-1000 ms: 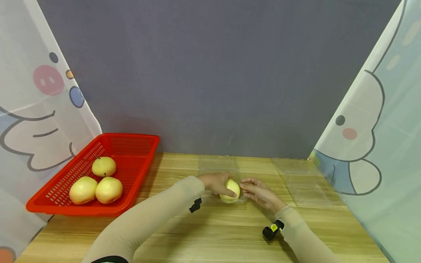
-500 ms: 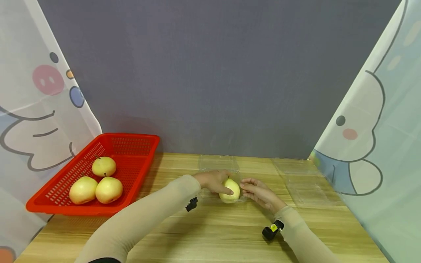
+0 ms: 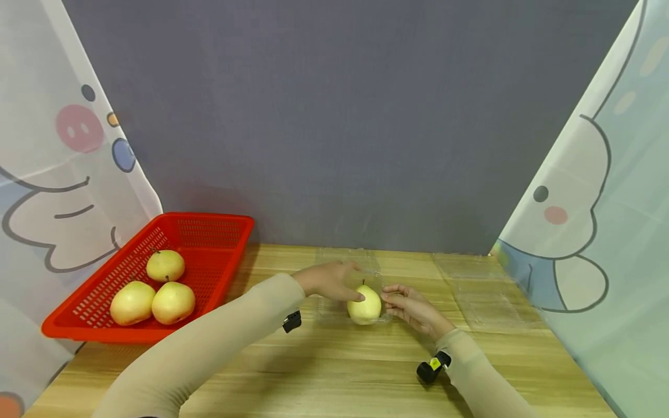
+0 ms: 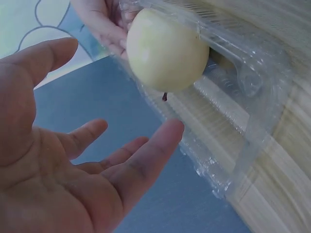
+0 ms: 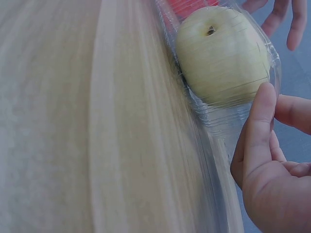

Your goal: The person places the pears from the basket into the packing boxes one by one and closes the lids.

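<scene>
A pale yellow pear [image 3: 364, 305] with a dark stem sits in the right end of a clear plastic clamshell box [image 3: 334, 310], whose lid lies folded back. My left hand [image 3: 330, 281] is beside the pear on its left. In the left wrist view, a gap shows between the spread fingers [image 4: 155, 150] and the fruit, and that hand holds nothing. At the box's right side, my right hand [image 3: 415, 310] pinches the plastic rim between thumb and fingers. The right wrist view shows the pear [image 5: 221, 56] through the clear wall, close to the thumb.
A red plastic basket [image 3: 230, 255] stands on the left with 3 more pears [image 3: 172, 302] in it. Another clear plastic box [image 3: 488, 296] lies spread on the right side of the wooden table [image 3: 334, 371]. A grey panel [image 3: 345, 128] rises behind the table.
My left hand has drawn back to the left, letting go of the pear, which stays in the box. The right hand keeps its place at the rim.
</scene>
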`<state>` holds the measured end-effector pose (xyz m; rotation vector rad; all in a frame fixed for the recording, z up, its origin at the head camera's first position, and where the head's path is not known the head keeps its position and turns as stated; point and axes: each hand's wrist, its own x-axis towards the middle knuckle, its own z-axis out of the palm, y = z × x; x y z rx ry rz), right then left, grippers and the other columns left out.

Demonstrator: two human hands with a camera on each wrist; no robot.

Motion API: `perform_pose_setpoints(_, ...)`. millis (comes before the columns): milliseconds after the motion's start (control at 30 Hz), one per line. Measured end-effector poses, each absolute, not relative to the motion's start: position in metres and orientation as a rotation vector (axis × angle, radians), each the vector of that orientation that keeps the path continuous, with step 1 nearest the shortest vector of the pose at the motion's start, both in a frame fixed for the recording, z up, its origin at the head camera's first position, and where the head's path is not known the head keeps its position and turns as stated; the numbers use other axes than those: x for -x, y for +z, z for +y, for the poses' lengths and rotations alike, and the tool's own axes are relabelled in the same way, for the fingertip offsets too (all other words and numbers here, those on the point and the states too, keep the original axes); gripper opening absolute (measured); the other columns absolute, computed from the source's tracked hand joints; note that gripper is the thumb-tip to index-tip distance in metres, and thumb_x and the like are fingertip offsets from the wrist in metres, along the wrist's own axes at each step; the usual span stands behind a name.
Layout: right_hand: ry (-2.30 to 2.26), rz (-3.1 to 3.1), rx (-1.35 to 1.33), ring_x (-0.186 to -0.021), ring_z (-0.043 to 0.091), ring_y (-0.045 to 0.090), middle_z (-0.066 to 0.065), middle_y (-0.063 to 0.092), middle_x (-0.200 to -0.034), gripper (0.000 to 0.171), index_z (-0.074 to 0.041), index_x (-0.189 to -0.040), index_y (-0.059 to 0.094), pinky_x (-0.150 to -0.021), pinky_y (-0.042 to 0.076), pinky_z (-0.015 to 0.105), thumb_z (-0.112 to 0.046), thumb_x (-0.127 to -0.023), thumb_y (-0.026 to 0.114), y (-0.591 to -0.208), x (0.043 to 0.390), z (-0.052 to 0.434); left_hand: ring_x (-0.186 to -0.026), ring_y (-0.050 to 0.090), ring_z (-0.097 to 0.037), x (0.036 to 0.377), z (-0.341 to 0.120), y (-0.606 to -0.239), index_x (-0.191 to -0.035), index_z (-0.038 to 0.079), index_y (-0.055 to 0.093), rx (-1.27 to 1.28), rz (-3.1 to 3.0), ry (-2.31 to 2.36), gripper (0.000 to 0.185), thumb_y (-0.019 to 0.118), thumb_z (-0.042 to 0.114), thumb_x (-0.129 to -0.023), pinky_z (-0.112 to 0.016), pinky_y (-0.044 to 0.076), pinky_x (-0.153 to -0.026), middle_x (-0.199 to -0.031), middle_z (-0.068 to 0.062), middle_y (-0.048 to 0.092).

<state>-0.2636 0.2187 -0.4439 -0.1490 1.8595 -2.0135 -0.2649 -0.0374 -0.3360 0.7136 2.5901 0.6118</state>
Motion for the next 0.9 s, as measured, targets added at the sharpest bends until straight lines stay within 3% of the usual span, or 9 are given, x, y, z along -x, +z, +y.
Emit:
perform_pose_setpoints(200,-2.015,1.859,0.154,-0.084,0.011,0.059,0.007,0.055,-0.103,0.034,0.01,-0.129,0.041,-0.076,0.055,0.02,-0.005,-0.102,0.055,-0.443,0.263,0.218,-0.14,0.039,-0.033,0.263,-0.049,-0.328,-0.155,0.023,0.036,-0.727,2.589,0.65,0.078,0.066,0.056,-0.091,-0.054,0.039,-0.107,-0.157,-0.015,0.034)
perform_pose_setpoints(500,-2.015,1.864,0.171,-0.085,0.011,0.059,0.007,0.055,-0.102,0.037,0.012,-0.131,0.039,-0.075,0.055,0.02,-0.004,-0.101,0.055,-0.443,0.262,0.219,-0.142,0.036,-0.033,0.26,-0.071,-0.309,-0.153,0.014,0.04,-0.81,2.636,0.708,0.077,0.067,0.052,-0.092,-0.052,0.036,-0.111,-0.157,-0.015,0.036)
perform_pose_setpoints(900,-2.016,1.855,0.175,-0.085,0.011,0.058,0.008,0.054,-0.103,0.039,0.012,-0.131,0.038,-0.076,0.055,0.02,-0.006,-0.101,0.056,-0.445,0.263,0.22,-0.119,0.06,-0.032,0.26,-0.106,-0.291,-0.139,0.011,0.054,-0.833,2.705,0.727,0.055,0.064,0.044,-0.096,-0.049,0.048,-0.098,-0.137,-0.018,0.056)
